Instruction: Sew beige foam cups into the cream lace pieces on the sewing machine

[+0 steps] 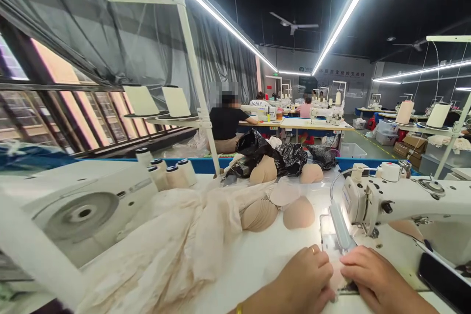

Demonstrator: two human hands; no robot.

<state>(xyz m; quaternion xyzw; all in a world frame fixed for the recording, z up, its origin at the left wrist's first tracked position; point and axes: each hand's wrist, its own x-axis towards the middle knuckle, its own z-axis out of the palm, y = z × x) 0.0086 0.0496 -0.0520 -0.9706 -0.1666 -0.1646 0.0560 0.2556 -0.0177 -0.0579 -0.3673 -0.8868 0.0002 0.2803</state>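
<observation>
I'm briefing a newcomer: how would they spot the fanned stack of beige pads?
Start at the white sewing machine at right, then look left across the tabletop to the heaped cream fabric. The fanned stack lies by that fabric's right edge; its overlapping curved edges distinguish it from the smooth pad on its right.

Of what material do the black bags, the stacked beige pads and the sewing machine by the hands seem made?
Black bags: probably thin plastic film; glossy, sharply creased.
Stacked beige pads: perhaps foam or fabric; the matte surface leaves it open.
Sewing machine: likely painted metal; the white body is smooth, slightly shiny.
</observation>
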